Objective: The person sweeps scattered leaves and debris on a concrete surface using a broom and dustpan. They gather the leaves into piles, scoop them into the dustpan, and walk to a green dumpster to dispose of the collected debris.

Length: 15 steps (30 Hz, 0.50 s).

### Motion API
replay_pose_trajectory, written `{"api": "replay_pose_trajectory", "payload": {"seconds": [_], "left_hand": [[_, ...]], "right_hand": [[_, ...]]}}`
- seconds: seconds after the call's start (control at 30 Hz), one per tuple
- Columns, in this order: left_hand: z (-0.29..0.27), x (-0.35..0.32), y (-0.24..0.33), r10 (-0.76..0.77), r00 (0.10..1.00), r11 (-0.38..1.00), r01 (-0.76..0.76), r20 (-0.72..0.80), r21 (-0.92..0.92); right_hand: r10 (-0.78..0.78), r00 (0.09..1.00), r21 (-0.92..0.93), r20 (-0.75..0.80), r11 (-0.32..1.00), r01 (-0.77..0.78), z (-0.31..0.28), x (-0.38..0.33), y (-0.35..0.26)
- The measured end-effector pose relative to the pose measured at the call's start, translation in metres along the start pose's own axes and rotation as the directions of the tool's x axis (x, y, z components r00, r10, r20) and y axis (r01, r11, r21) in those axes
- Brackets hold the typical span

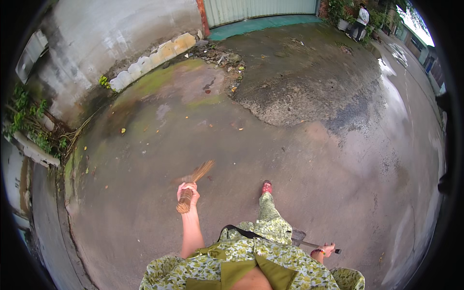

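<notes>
My left hand (193, 191) is closed around a short hand broom (184, 204) made of bound stiff straw. The broom's bristles (203, 170) fan out beyond the hand, over the wet concrete, and are slightly blurred. Low on the right, beside my hip, my right hand (329, 249) is closed on a thin rod-like handle (309, 245) with a black end. A dark grey piece (298, 235) shows near that handle, partly behind my trouser leg; its kind cannot be made out.
Small yellow leaves (123, 131) lie scattered on the ground. Rubble (227, 62) sits by the wall (121, 36). Plants (34, 121) grow at the left edge. A puddle (386, 72) shines at right. A person (361, 21) stands far off near a shutter gate (261, 8).
</notes>
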<state>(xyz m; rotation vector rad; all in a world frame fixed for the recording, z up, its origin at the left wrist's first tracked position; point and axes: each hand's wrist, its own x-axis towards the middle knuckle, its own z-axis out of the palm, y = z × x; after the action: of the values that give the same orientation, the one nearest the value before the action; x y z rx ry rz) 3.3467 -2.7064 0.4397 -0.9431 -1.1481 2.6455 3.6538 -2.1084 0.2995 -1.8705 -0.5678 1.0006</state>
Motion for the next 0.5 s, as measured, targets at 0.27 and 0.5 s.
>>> {"api": "replay_pose_trajectory", "payload": {"seconds": [0.27, 0.5], "left_hand": [[0.067, 0.206, -0.111, 0.001, 0.999, 0.840, 0.021, -0.040, 0.542], [0.142, 0.365, -0.140, 0.201, 0.971, 0.827, -0.098, -0.129, 0.553]], "right_hand": [[0.019, 0.988, -0.166, 0.154, 0.986, 0.007, 0.266, -0.114, -0.050], [-0.086, 0.910, 0.008, 0.406, 0.996, 0.091, 0.539, -0.236, -0.078]]}}
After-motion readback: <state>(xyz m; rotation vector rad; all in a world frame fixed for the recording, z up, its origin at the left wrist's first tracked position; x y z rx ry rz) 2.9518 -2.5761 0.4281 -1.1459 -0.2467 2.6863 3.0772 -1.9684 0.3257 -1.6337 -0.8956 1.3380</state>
